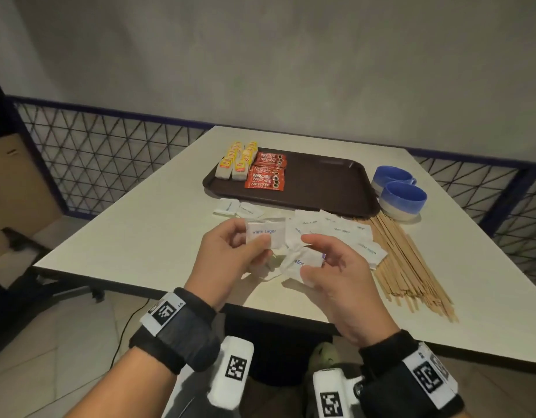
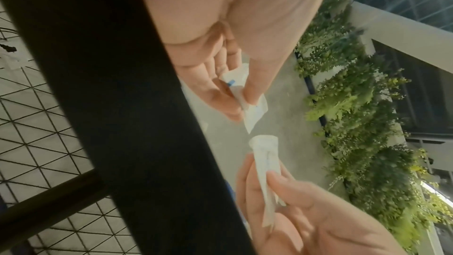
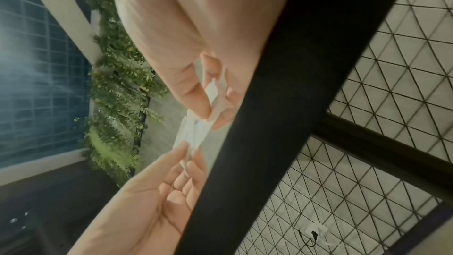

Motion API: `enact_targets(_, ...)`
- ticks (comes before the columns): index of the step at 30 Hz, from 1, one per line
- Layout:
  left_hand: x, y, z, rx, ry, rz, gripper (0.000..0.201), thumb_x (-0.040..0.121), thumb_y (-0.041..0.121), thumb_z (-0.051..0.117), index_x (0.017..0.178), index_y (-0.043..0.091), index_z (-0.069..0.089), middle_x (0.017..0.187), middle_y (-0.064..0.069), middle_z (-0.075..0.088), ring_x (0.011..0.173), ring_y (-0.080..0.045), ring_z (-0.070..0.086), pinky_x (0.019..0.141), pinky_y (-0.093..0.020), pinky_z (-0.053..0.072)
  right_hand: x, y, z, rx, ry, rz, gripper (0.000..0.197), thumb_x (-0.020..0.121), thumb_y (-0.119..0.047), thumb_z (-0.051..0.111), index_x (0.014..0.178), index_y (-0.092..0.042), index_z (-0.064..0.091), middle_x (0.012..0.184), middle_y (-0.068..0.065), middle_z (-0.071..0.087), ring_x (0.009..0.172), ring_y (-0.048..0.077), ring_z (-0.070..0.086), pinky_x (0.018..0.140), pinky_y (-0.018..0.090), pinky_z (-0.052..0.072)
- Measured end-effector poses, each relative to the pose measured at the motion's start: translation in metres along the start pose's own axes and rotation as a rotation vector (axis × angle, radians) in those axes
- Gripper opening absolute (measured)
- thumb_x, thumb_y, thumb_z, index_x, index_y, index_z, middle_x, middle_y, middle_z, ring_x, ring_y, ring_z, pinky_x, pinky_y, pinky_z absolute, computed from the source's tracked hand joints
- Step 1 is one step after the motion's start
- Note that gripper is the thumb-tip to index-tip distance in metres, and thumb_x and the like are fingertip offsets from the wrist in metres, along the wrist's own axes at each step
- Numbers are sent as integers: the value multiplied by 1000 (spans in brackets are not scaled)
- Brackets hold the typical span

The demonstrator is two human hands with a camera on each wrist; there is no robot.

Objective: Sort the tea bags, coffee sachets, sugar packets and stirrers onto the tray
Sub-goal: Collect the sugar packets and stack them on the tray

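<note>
1. Above the near edge of a white table [image 1: 158, 224], a person's left hand [image 1: 227, 260] pinches a packet marked "white sugar" [image 1: 265, 232] between thumb and fingers, held up off the surface.
2. Just beside it, the right hand [image 1: 336, 276] pinches a second, crumpled sugar packet [image 1: 299, 262], fingers curled around it; the two packets sit close together between the hands.
3. Beyond the hands, loose sugar packets [image 1: 342, 229] lie scattered on the table, with a spread of wooden stirrers [image 1: 408, 263] to their right.
4. Farther back, a dark brown tray [image 1: 321, 182] holds yellow tea bags [image 1: 238, 162] at its left end and red coffee sachets [image 1: 266, 173] beside them.
5. Two blue cups [image 1: 402, 197] stand just right of the tray.
</note>
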State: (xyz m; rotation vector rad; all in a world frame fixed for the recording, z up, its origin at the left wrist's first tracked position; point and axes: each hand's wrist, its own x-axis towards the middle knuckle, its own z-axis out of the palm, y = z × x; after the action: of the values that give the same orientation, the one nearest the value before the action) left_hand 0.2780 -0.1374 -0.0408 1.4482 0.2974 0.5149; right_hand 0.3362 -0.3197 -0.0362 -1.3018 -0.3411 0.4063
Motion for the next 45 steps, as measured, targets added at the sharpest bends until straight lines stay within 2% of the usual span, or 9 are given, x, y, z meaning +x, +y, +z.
enact_targets(4,-1,1,-3,-21,-50,-62,42,88,4,77,124,19,59,94,-13,80,64,-21,68,68,-37,56,0,2,-3,11,3,-24,41,86,20,63,117,-6,69,106,9,76,99,26,75,68,35,63)
enact_targets(8,-5,2,-4,-5,-59,-54,52,87,4,79,127,23,51,89,-13,79,62,-19,66,60,-30,52,2,6,-7,29,16,-20,40,87,14,67,119,-8,68,115,24,70,111,44,67,89,47,61)
enact_targets(14,-10,4,-4,-43,-75,-8,35,90,-7,69,118,11,59,85,-4,79,56,-11,63,56,-29,47,-2,2,-8,52,-75,-2,41,85,17,65,119,-6,67,108,23,73,97,35,69,83,50,56)
enact_targets(18,-13,7,-5,-83,-88,-1,41,82,-11,71,115,11,61,84,-4,79,56,-7,65,51,-19,46,-1,1,-9,95,-52,1,36,82,24,53,103,-3,65,87,17,66,84,34,54,57,34,54)
enact_targets(24,-12,7,-5,-81,-116,-15,52,75,-3,78,115,18,51,101,-13,79,61,-9,68,53,-21,47,-4,-2,-7,50,-68,13,33,88,10,42,78,-9,68,80,9,61,77,20,57,68,39,41)
enact_targets(28,-11,2,-4,-11,-124,2,50,85,-8,75,117,22,51,105,-11,79,86,-24,76,69,-35,56,-5,-5,-3,-7,-95,37,34,93,11,49,108,-11,69,104,-1,76,89,17,73,69,38,52)
enact_targets(33,-12,-1,-2,61,-141,49,44,83,-7,79,116,16,61,93,-9,80,78,-21,72,78,-47,58,-6,-5,-1,12,-37,25,44,92,11,61,126,-15,57,109,10,77,104,37,73,83,53,59)
enact_targets(38,-12,-2,-2,87,-150,75,38,82,-3,82,111,20,71,81,-21,72,74,-26,61,80,-48,57,-7,-3,2,-28,40,-67,20,88,4,71,108,1,67,98,13,78,81,22,75,62,24,58)
enact_targets(45,-15,1,-1,90,-231,62,42,82,-2,81,118,15,70,84,-6,79,75,-22,72,74,-39,59,-7,2,5,-118,62,-100,25,86,0,76,109,-6,70,94,-2,76,82,13,76,66,24,60)
